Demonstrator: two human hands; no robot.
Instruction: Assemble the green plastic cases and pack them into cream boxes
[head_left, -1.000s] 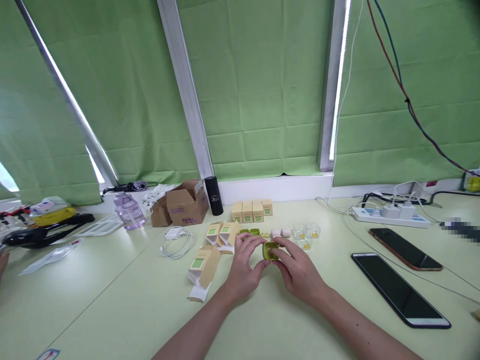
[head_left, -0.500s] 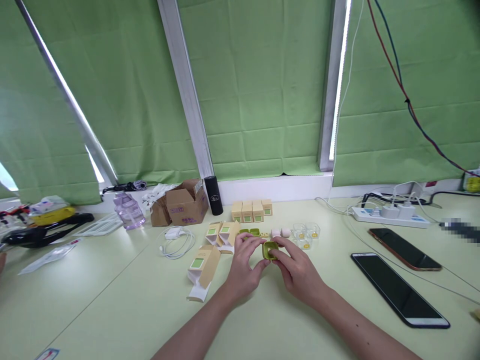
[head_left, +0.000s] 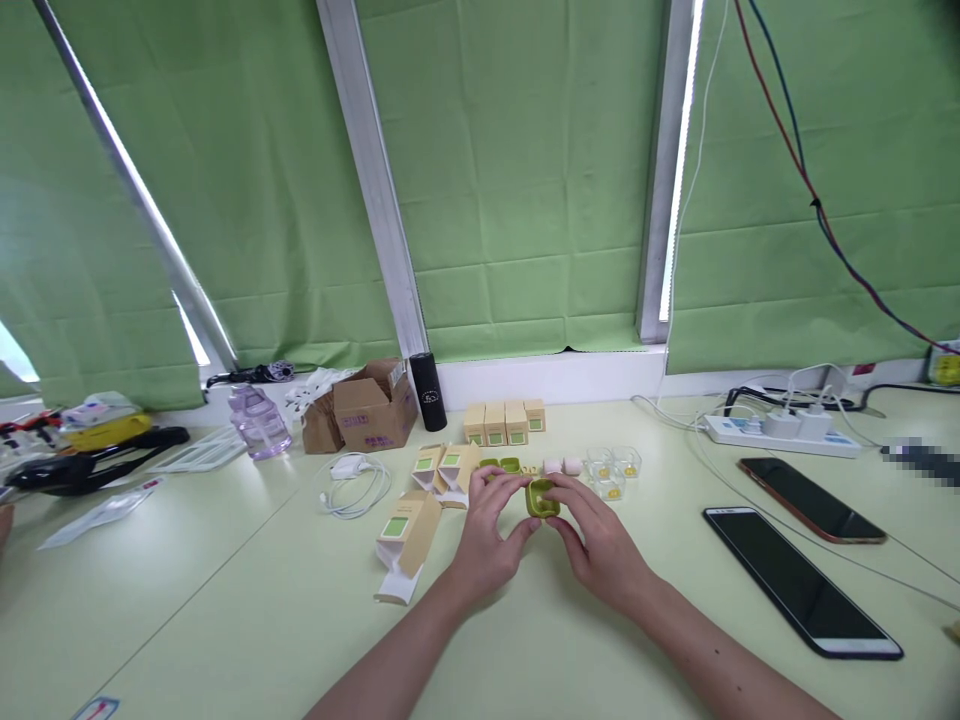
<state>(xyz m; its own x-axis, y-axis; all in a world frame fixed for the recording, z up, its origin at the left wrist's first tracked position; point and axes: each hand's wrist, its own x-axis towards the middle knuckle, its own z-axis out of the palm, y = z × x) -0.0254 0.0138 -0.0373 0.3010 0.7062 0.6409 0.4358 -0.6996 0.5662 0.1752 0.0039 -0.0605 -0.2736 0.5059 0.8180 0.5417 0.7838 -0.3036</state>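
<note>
Both my hands meet at the middle of the pale green table (head_left: 225, 610) around a small green case (head_left: 541, 497). My left hand (head_left: 489, 538) pinches its left side with thumb and fingers. My right hand (head_left: 600, 540) grips its right side, fingers curled over the top. Just behind lie more green case parts (head_left: 504, 465), two small white pieces (head_left: 562, 466) and clear plastic trays (head_left: 613, 465) with yellow dots. Opened tan cartons (head_left: 409, 530) lie to the left of my left hand.
A row of small tan boxes (head_left: 502, 420), a black cylinder (head_left: 427, 391), a brown cardboard box (head_left: 373, 405) and a purple bottle (head_left: 259, 422) stand at the back. A white cable (head_left: 352, 485) lies left. Two phones (head_left: 802, 580) and a power strip (head_left: 780, 432) sit right.
My right hand's fingers have shifted slightly on the green case, which has tilted a little; both hands stay in the same place.
</note>
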